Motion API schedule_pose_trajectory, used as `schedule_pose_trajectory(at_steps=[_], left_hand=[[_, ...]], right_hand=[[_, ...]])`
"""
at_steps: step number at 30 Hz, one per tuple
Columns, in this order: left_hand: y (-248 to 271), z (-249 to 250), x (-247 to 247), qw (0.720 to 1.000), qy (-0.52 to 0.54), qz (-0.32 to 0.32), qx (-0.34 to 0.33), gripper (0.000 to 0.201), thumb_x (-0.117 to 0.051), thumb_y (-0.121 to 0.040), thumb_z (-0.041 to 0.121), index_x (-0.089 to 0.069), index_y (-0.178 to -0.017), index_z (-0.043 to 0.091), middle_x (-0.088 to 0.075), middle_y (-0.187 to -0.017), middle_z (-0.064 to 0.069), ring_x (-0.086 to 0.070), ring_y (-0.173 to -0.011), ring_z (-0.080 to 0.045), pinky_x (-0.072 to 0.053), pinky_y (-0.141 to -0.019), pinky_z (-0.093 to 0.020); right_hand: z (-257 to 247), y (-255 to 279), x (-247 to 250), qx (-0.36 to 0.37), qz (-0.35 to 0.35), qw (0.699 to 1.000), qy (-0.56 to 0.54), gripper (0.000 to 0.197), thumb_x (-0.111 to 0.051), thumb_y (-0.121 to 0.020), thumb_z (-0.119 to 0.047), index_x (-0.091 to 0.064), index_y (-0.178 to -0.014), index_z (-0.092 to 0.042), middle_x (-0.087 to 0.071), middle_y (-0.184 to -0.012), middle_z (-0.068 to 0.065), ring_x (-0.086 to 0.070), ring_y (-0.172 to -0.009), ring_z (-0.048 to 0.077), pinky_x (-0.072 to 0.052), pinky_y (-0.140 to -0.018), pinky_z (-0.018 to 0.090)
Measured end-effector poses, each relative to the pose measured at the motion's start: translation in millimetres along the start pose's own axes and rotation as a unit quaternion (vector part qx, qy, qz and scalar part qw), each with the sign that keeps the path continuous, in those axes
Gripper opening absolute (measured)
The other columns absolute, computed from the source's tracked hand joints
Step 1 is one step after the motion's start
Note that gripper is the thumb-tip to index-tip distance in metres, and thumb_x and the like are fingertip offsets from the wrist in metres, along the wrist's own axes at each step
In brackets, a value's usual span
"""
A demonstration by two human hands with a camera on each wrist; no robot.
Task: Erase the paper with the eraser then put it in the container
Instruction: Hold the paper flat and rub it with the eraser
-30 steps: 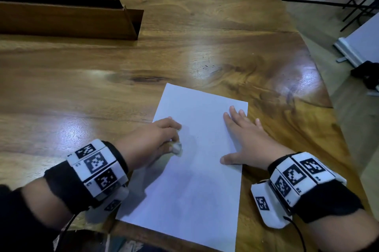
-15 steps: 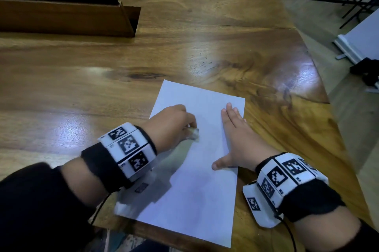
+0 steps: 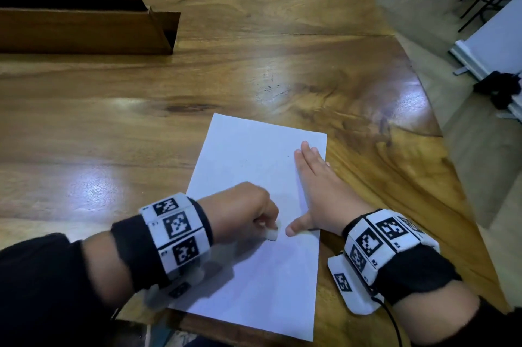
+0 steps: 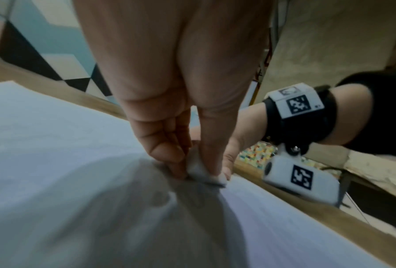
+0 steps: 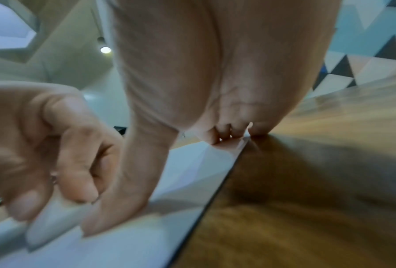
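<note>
White paper (image 3: 254, 233) lies flat at the near edge of the wooden table (image 3: 141, 126), its near corner just over that edge. I read the left hand (image 3: 243, 212) as clenched around a small white eraser (image 3: 272, 234), pinched between thumb and fingertips; the left wrist view shows the eraser (image 4: 198, 169) pressed down on the sheet near its middle. The right hand (image 3: 322, 191) lies flat on the right edge of the paper, fingers straight, thumb spread toward the eraser, holding nothing and pinning the sheet.

Progress: I judge the erasing step to be under way. Only faint grey traces show on the far half of the sheet, too weak for me to say what remains. The second step is not yet begun: the brown container (image 3: 84, 31) sits at the far left of the table, well apart from both hands, and the eraser is not in it. I cannot see its inside.
</note>
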State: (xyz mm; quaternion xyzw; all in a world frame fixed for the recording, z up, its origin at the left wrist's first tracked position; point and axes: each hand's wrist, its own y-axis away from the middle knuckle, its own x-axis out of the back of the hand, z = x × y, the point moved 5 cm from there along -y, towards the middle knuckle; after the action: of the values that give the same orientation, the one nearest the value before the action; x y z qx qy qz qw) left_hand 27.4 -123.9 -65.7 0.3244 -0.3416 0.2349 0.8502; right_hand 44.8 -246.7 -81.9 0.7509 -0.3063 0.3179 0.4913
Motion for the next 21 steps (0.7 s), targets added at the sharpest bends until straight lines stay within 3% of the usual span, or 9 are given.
schedule_pose_trajectory(at_steps=[3, 5, 7, 10, 12, 15, 18, 21], left_hand=[[-23, -5, 25, 0.996, -0.021, 0.087, 0.031, 0.014, -0.060, -0.081, 0.021, -0.068, -0.091, 0.017, -0.054, -0.079, 0.003, -0.050, -0.076, -0.015, -0.029, -0.063, -0.020], [-38, -8, 39, 0.986, -0.017, 0.149, 0.071, 0.015, -0.059, -0.082, 0.023, -0.066, -0.093, 0.016, -0.049, -0.081, 0.001, -0.055, -0.085, -0.023, -0.036, -0.070, -0.026], [-35, -7, 34, 0.988, -0.029, 0.138, 0.067, 0.015, -0.057, -0.083, 0.021, -0.064, -0.094, 0.013, -0.050, -0.085, -0.003, -0.056, -0.089, -0.027, -0.039, -0.074, -0.029], [-9, 1, 7, 0.999, -0.035, 0.026, -0.002, 0.016, -0.056, -0.084, 0.021, -0.066, -0.091, 0.011, -0.060, -0.090, -0.011, -0.056, -0.085, -0.027, -0.037, -0.071, -0.027], [-3, 3, 0, 0.999, -0.024, -0.031, -0.010, 0.018, -0.060, -0.083, 0.026, -0.068, -0.092, 0.013, -0.065, -0.092, -0.009, -0.056, -0.084, -0.023, -0.037, -0.069, -0.024], [-30, 2, 23, 0.998, -0.043, 0.034, 0.019, 0.016, -0.061, -0.080, 0.019, -0.068, -0.093, 0.013, -0.060, -0.082, -0.002, -0.053, -0.080, -0.019, -0.030, -0.065, -0.020], [-51, 1, 42, 0.987, -0.043, 0.135, 0.074, 0.017, -0.056, -0.083, 0.018, -0.064, -0.096, 0.010, -0.060, -0.095, -0.012, -0.056, -0.093, -0.028, -0.036, -0.072, -0.027], [-28, 8, 18, 0.995, -0.034, 0.085, 0.029, 0.023, -0.049, -0.081, 0.021, -0.064, -0.087, 0.006, -0.060, -0.091, -0.019, -0.056, -0.086, -0.032, -0.034, -0.069, -0.030]], right_hand=[[-1, 1, 1, 0.000, -0.002, 1.000, 0.014, 0.140, -0.081, -0.064, -0.053, 0.023, -0.148, -0.010, 0.036, -0.153, 0.001, 0.027, -0.143, 0.015, 0.009, -0.114, 0.027], [-1, 0, 1, -0.004, -0.001, 1.000, 0.018, 0.140, -0.081, -0.064, -0.053, 0.023, -0.147, -0.010, 0.036, -0.153, 0.001, 0.027, -0.143, 0.015, 0.008, -0.114, 0.028], [-1, 0, 1, -0.004, -0.004, 1.000, 0.018, 0.140, -0.081, -0.064, -0.053, 0.023, -0.147, -0.010, 0.036, -0.153, 0.002, 0.027, -0.143, 0.016, 0.008, -0.115, 0.028], [0, 0, 0, -0.002, -0.005, 1.000, 0.015, 0.141, -0.081, -0.064, -0.053, 0.023, -0.147, -0.009, 0.037, -0.152, 0.002, 0.028, -0.142, 0.015, 0.009, -0.116, 0.028], [0, 1, 0, 0.003, -0.005, 1.000, 0.015, 0.140, -0.080, -0.064, -0.053, 0.024, -0.147, -0.009, 0.037, -0.152, 0.002, 0.029, -0.142, 0.015, 0.009, -0.116, 0.028], [0, 2, 0, 0.006, -0.004, 1.000, 0.016, 0.141, -0.081, -0.063, -0.054, 0.024, -0.147, -0.011, 0.037, -0.152, 0.001, 0.029, -0.142, 0.014, 0.010, -0.114, 0.027], [0, 0, 1, 0.008, 0.004, 1.000, 0.018, 0.144, -0.083, -0.060, -0.054, 0.023, -0.149, -0.012, 0.036, -0.152, 0.000, 0.028, -0.142, 0.013, 0.010, -0.113, 0.026], [1, 0, -1, 0.005, -0.001, 1.000, 0.023, 0.144, -0.082, -0.060, -0.055, 0.024, -0.147, -0.010, 0.037, -0.152, 0.002, 0.028, -0.142, 0.015, 0.011, -0.114, 0.027]])
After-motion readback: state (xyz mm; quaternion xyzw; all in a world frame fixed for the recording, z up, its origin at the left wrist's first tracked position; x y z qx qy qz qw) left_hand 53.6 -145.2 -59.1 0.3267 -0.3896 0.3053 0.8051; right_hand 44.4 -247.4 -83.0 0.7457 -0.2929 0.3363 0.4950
